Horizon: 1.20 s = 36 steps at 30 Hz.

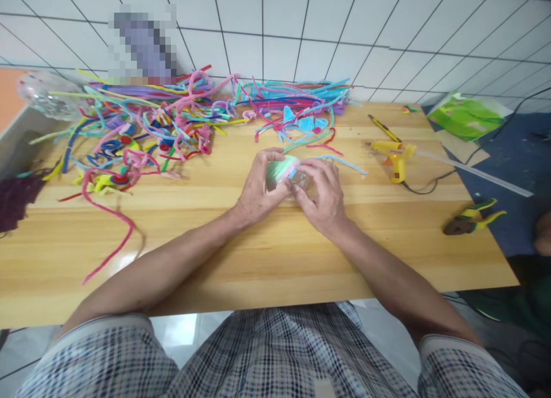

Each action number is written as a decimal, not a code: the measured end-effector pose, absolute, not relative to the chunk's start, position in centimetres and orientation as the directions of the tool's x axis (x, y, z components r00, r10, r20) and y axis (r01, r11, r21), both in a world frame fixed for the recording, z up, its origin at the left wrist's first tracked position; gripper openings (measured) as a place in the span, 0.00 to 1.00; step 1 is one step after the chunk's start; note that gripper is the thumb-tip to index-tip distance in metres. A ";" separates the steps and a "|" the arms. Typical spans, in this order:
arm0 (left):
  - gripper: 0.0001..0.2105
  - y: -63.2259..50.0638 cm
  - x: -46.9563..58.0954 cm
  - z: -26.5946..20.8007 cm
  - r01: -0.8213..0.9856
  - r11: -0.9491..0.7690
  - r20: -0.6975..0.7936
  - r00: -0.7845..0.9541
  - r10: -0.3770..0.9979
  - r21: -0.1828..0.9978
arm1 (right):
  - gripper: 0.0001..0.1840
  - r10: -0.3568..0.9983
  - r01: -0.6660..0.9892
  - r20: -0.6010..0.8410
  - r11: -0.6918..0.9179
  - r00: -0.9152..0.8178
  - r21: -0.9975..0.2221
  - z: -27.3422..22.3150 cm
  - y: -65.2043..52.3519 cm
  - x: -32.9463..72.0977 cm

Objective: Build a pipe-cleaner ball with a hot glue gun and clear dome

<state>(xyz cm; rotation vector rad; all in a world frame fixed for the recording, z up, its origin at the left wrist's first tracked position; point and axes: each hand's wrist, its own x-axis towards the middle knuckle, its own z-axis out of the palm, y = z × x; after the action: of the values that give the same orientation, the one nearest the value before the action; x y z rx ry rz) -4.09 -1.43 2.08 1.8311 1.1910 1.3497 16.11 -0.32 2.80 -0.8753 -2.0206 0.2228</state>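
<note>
Between my two hands, over the middle of the table, is a small rounded piece (279,167) covered in pale green and pinkish-white pipe cleaner rows. Its lower right side looks clear, like plastic. My left hand (257,188) wraps around it from the left, thumb along the near side. From the right, my right hand (323,196) closes its fingertips on the same piece, beside a small light blue bit (293,173). Fingers hide much of the piece. Just behind my right hand lies a light blue pipe cleaner (344,163).
Tangled pipe cleaners (142,123) cover the back left, with a blue bundle (301,91) by the tiled wall. A yellow glue gun (396,160), a utility knife (384,128) and yellow-handled pliers (471,217) lie right. A green packet (469,116) sits beyond the table's right edge.
</note>
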 end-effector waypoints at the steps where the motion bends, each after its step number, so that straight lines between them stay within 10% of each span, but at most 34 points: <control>1: 0.21 -1.5 -4.0 2.1 0.311 -0.435 0.429 0.091 0.899 0.845 | 0.17 0.646 0.498 0.677 0.742 -0.354 -0.448 2.8 -0.3 16.1; 36: 0.16 -0.9 -3.7 1.6 0.209 -0.371 0.367 0.058 0.928 0.905 | 0.24 0.500 0.484 0.735 0.834 -0.458 -0.266 2.2 -0.1 16.5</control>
<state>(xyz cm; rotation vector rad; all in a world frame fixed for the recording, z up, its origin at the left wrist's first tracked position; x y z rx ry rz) -3.73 -0.92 1.55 1.6666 1.1519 1.3610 16.51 -0.14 2.19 -0.7179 -2.1265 0.0239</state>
